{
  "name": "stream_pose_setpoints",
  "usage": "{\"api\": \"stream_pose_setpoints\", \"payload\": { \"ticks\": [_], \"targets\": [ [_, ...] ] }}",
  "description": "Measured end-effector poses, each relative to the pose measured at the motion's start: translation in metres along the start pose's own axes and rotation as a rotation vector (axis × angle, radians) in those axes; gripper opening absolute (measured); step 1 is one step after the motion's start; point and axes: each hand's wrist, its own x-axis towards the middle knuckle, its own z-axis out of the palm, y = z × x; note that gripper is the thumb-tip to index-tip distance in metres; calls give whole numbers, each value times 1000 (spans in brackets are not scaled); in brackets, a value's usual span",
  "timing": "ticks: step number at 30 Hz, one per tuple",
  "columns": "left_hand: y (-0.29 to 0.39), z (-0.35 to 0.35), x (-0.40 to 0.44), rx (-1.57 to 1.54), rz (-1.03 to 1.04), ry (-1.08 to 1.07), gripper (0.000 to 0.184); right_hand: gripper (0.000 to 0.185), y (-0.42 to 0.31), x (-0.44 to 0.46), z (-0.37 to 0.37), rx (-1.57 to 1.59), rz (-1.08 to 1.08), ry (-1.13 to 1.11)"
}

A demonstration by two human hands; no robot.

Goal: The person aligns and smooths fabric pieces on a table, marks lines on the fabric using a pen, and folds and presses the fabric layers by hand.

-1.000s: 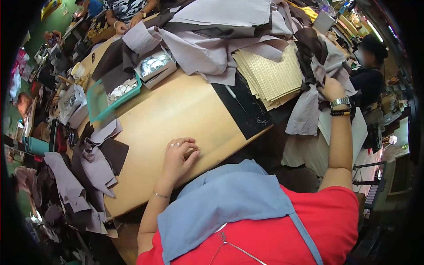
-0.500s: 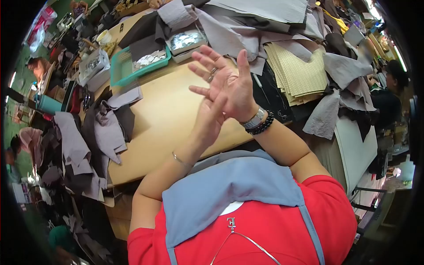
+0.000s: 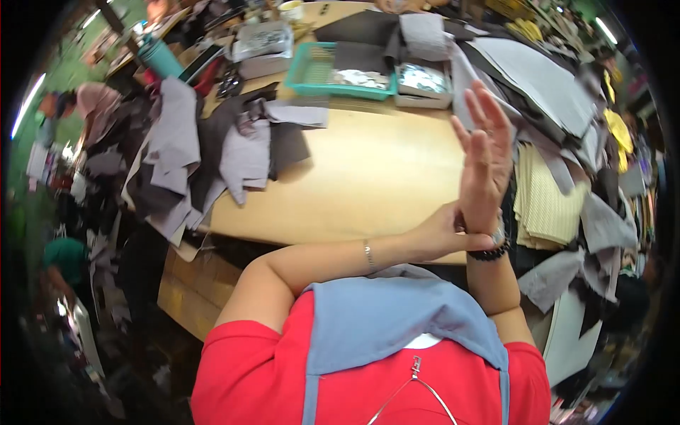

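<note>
My right hand [image 3: 485,170] is raised above the right side of the wooden table [image 3: 354,184], its fingers stretched out and holding nothing. On that wrist are a metal watch [image 3: 499,230], partly covered, and a black bead bracelet [image 3: 490,253]. My left hand [image 3: 446,232] reaches across and is wrapped round the right wrist, its thumb lying by the bracelet. Some of the left fingers are hidden behind the wrist. A thin silver bracelet [image 3: 368,253] circles my left wrist. Beyond the right hand lies a stack of yellowish textured sheets [image 3: 549,202].
A teal basket [image 3: 304,69] with pale pieces stands at the back, beside a white box [image 3: 423,99] of shiny pieces. Grey and dark cut pieces [image 3: 244,152] lie at the left. Grey sheets [image 3: 538,78] pile up at the right. Another person [image 3: 99,106] is far left.
My view has turned left, so the table stuff appears farther right. The left hand has slid from the right palm down to the wrist. The right hand has turned more edge-on.
</note>
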Motion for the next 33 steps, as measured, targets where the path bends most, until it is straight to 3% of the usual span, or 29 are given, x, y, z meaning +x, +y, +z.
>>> {"api": "stream_pose_setpoints", "payload": {
  "ticks": [2, 5, 8, 9, 12, 14, 16, 18, 21, 23, 25, 27, 29, 31, 33],
  "targets": [
    [8, 6, 0, 51, 5, -20, 61, 59, -6, 1, -3, 23, 3, -35],
    [47, 16, -6, 295, -179, -87, 54, 63, -12, 0, -11, 894, 275, -119],
    [22, 27, -4, 256, 62, 27, 52, 74, -22, 3, -15, 1376, 394, -209],
    [22, 25, -4, 262, -10, -13, 61, 74, -20, 1, -18, 1472, 389, -194],
    [-4, 16, -5, 233, 64, -42, 68, 62, 9, -13, -39, 770, 224, -202],
    [45, 6, -46, 641, 109, 21, 72, 43, -5, -12, -42, -448, -105, -379],
    [63, -35, -53, 994, 16, 120, 76, 31, 7, -24, -55, -672, -57, -500],
    [72, -96, -66, 1403, -14, 347, 78, 30, 22, -56, -68, -670, 150, -544],
    [78, -180, -101, 2060, -196, 877, 81, 23, 46, -100, -78, -627, 180, -574],
    [106, -200, -122, 1925, -339, 1001, 88, 19, 54, -116, -77, -659, 157, -576],
    [137, -221, -141, 2134, -189, 1289, 92, 15, 63, -126, -74, -637, 145, -469],
    [173, -256, -164, 1986, -227, 1653, 96, 10, 66, -130, -73, -638, 164, -409],
    [203, -277, -191, 1861, -407, 1814, 105, 9, 69, -132, -76, -629, 184, -409],
    [214, -335, -223, 1484, -292, 2113, 115, 8, 72, -130, -78, -621, 194, -404],
    [219, -347, -248, 1343, -262, 2151, 97, 8, 71, -131, -79, -613, 212, -404]
  ]
}}
